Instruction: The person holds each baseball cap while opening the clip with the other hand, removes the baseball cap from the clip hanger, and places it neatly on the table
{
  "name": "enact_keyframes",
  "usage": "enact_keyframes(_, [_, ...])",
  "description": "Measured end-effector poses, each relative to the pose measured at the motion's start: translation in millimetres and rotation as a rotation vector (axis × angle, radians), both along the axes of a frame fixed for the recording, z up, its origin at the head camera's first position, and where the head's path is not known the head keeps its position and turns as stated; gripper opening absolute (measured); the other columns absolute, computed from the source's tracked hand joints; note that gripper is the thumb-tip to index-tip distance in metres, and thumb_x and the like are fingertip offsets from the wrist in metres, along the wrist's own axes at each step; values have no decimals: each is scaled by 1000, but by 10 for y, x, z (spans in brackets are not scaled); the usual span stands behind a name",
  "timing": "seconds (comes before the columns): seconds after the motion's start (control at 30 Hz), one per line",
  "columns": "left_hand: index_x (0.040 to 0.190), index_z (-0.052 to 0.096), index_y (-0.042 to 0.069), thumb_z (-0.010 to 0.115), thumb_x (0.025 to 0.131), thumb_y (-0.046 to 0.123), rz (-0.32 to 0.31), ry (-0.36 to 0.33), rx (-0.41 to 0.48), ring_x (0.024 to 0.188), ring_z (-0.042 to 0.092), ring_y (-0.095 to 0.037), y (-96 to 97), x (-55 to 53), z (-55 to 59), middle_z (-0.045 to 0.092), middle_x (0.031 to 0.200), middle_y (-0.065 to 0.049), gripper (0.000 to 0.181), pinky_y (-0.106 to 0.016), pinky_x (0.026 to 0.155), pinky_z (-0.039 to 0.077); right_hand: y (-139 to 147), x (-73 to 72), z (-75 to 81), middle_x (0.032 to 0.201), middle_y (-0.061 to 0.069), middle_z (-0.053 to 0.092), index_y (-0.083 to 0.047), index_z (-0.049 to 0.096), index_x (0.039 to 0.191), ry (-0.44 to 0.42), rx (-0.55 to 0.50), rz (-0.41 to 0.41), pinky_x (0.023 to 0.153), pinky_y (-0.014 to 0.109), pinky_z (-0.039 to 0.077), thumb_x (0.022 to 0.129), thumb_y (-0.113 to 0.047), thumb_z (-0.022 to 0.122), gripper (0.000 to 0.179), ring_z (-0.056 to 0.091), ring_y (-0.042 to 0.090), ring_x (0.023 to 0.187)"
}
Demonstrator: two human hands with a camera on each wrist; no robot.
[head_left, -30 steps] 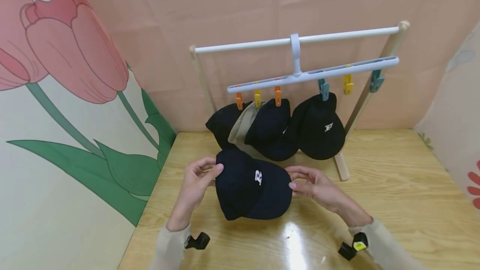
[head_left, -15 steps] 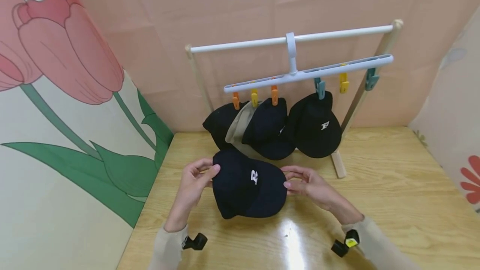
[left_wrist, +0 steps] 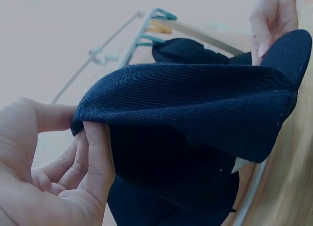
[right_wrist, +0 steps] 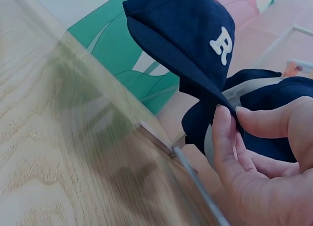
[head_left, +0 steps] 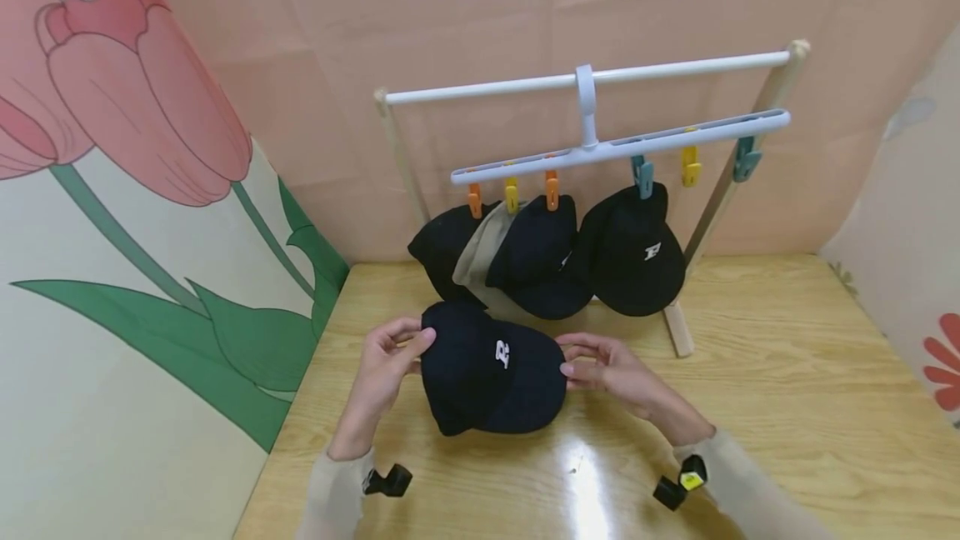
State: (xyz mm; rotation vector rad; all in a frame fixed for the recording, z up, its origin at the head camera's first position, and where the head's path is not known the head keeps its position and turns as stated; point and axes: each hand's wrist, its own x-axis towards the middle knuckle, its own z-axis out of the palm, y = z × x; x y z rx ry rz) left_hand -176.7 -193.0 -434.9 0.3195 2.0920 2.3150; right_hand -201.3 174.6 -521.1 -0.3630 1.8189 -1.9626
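A dark navy baseball cap [head_left: 468, 377] with a white letter R is held above the table between both hands. My left hand [head_left: 386, 369] pinches the crown's edge, thumb on the outside and fingers beneath, as the left wrist view also shows on the cap [left_wrist: 186, 94]. At the other end, my right hand [head_left: 611, 373] pinches the brim's tip between thumb and fingers; the right wrist view shows this brim [right_wrist: 181, 64] side-on. Behind the cap, several caps hang from clips, among them a black cap [head_left: 637, 257], a beige cap [head_left: 480, 261] and another navy cap [head_left: 536, 248].
A pale blue clip hanger [head_left: 622, 150] hooks over the white bar [head_left: 675, 71] of a wooden-legged rack. A yellow clip [head_left: 691, 167] and a teal clip [head_left: 747, 160] on its right side hold nothing. The wooden table [head_left: 787, 407] meets a tulip-printed wall [head_left: 150, 273] at left.
Both hands and the navy cap have shifted slightly left in the head view, the right hand a little more. The grips on the cap look the same.
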Motion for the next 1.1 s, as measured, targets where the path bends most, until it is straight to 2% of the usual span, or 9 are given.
enact_keyframes(0.07, [103,77,6,68,102,1,8,-4,-1,78,71,-9,-23,2,-29,74,97,3,11,-27,63,63,-22,-2,-13,115,7,64,11,45,151,-4,-4,-1,96,46,63,102,-5,71,59,72,13,94])
enact_keyframes(0.27, [105,75,1,69,101,1,26,-20,-16,76,69,-9,-85,18,-109,74,95,4,7,-26,62,62,-77,16,-36,115,6,64,14,44,150,-24,-43,13,93,39,64,101,-4,71,59,72,11,93])
enact_keyframes(0.37, [104,76,3,70,101,1,11,-16,-32,74,69,-10,-114,23,-140,74,94,3,7,-27,62,62,-80,28,-48,115,6,63,13,44,150,-40,-37,18,94,40,64,101,-5,71,59,71,11,92])
enact_keyframes(0.5, [106,74,-3,71,100,0,-5,-7,-52,72,68,-9,-134,26,-168,73,94,3,7,-28,62,62,-84,28,-85,116,7,60,13,45,151,-44,-30,11,95,43,63,102,-6,71,59,69,11,92])
enact_keyframes(0.77, [103,74,-5,72,99,-2,-1,-7,-47,69,69,-8,-137,23,-219,74,90,4,6,-29,60,62,-109,16,-145,116,10,61,10,46,151,-27,10,-12,91,39,64,101,-4,72,59,70,13,92])
enact_keyframes(1.1, [111,65,-18,71,101,3,44,-64,-107,76,67,-9,-172,16,-293,73,94,4,24,-28,60,61,-185,-19,-196,114,15,61,11,46,152,-22,32,-19,90,38,65,101,-3,71,59,71,15,91])
